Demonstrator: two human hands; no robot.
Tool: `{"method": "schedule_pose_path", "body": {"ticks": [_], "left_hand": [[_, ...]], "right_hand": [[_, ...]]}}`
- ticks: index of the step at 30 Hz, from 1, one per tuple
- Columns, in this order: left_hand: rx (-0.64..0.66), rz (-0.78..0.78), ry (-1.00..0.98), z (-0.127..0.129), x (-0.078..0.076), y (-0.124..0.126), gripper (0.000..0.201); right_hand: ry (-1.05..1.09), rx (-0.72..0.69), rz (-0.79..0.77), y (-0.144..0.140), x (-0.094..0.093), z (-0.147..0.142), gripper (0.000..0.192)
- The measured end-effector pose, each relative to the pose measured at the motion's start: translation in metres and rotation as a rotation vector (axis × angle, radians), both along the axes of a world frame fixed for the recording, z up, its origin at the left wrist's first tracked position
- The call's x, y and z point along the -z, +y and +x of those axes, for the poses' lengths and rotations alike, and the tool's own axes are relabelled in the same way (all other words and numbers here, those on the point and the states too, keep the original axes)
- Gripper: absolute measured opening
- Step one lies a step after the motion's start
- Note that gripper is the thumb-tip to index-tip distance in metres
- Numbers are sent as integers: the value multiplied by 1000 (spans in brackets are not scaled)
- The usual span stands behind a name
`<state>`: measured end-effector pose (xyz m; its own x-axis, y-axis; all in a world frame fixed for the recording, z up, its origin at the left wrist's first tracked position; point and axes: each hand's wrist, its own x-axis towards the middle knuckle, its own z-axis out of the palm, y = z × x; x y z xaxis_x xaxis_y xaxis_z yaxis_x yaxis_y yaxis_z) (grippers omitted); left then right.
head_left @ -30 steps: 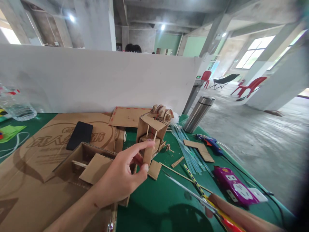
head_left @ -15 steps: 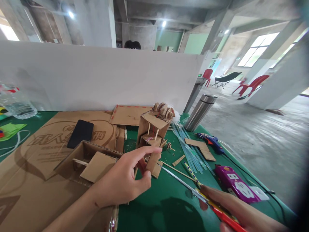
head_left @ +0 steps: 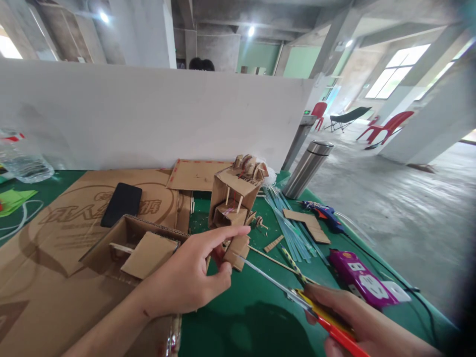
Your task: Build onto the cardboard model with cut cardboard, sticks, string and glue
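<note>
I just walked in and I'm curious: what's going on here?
Someone is working with cardboard at a green table. The left hand pinches a small cardboard piece, while the right hand grips a bladed tool with red and yellow on its handle. The blade's tip is at the piece; whether it has cut in, I can't tell. A cardboard model stands just beyond.

The surface (head_left: 220,325) is green, the small cardboard piece (head_left: 235,249) brown, the bladed tool (head_left: 293,296) silver, yellow and red, the phone (head_left: 122,204) black, the flask (head_left: 307,171) silver.
</note>
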<state>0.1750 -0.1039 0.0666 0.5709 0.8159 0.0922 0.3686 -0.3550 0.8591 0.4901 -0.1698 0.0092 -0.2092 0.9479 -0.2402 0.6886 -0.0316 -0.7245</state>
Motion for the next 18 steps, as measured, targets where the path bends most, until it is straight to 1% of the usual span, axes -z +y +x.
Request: {"method": "schedule_pose_path", "body": {"ticks": [5,7,9,13,18], "left_hand": [[15,-8,10,0,-1,0,60],[9,-4,33,0,-3,0,60],[6,-2,51,1,-4,0,61],[24,-4,47,2,-5,0,62],[13,-6,62,2,-7,-1,61]], "right_hand": [[-7,13,-65,3,-4,-7,29],[-19,7,-90,4,-7,-10,28],[-15,7,-101,5,-9,-11,30],[-16,9,-87,5,-8,-10,37],[-37,-14,-38,5,-7,-8,27]]}}
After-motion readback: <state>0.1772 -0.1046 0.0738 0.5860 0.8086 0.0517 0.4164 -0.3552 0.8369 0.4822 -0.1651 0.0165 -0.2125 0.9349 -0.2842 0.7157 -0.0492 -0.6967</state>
